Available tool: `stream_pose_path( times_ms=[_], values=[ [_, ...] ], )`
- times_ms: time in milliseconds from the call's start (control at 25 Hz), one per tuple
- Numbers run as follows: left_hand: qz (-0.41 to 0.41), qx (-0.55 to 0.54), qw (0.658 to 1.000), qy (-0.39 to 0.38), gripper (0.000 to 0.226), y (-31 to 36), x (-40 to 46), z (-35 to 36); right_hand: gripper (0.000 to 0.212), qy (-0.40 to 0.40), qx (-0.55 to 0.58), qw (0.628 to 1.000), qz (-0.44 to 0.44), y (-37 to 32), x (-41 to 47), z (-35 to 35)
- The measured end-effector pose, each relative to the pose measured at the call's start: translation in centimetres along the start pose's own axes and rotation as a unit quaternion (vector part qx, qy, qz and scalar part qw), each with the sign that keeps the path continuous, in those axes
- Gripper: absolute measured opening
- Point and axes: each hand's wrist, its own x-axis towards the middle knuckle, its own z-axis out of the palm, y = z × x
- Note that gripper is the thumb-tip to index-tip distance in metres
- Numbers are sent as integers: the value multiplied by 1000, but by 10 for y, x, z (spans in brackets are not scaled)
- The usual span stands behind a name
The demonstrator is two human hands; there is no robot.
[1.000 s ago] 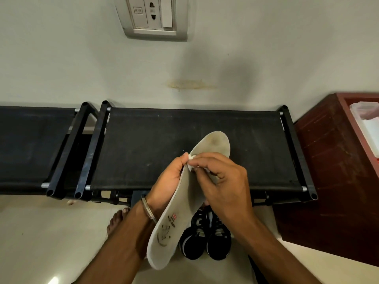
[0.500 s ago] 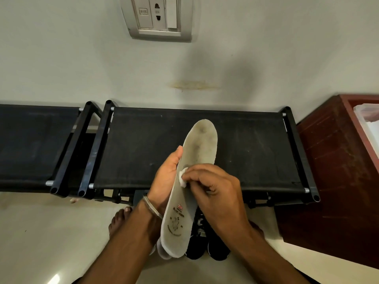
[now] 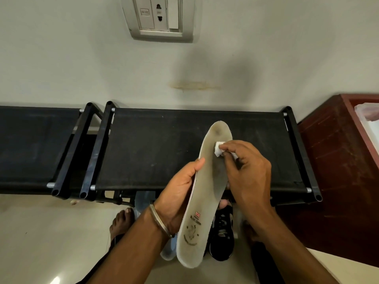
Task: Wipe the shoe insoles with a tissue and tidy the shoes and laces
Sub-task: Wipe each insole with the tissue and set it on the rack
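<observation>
Setting: home entryway or hallway. Evidence: two black fabric-shelf shoe racks (image 3: 184,152) against a painted wall at 12 o'clock; wall socket plate (image 3: 160,17) above; black sneakers (image 3: 222,238) on pale tiled floor (image 3: 51,242) at 6 o'clock; red-brown wooden cabinet (image 3: 338,171) at 3 o'clock.

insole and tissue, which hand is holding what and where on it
The left hand grips the insole by its left edge near the middle. The right hand pinches the tissue against the insole's toe end.

Bare forearms, bare feet, a thin, seemingly metal bangle (image 3: 161,221) on the left wrist.
</observation>
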Motion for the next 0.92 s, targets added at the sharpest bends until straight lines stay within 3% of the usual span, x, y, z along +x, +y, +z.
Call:
stream_pose_path(
  times_ms=[160, 280, 480, 600, 680, 760, 840, 920],
  values=[
    [26, 5, 999, 40, 51, 1, 6, -2, 20, -50, 70, 996, 31, -9, -3, 3],
    [26, -54, 995, 74, 57, 6, 4, -3, 16, -120, 128, 984, 24, -24, -15, 12],
    [72, -74, 985, 136, 61, 28, 4, -20, 14, -270, 217, 938, -16, -40, -30, 14],
    [54, -66, 990, 113, 61, 20, 3, -9, 16, -183, 92, 977, -66, -31, -29, 13],
    [33, -40, 995, 90, 62, 9, 2, 1, 18, -92, 11, 994, -49, -17, -19, 8],
    [27, 8, 995, 98, 62, 6, 3, 6, 17, -47, -1, 999, -12, -7, -10, 3],
    [33, 11, 994, 106, 61, 9, 4, 4, 16, -77, 59, 995, 30, -12, -10, 2],
    [43, -19, 992, 119, 61, 16, 2, 0, 15, -164, 148, 974, 49, -29, -20, 6]
  ],
)
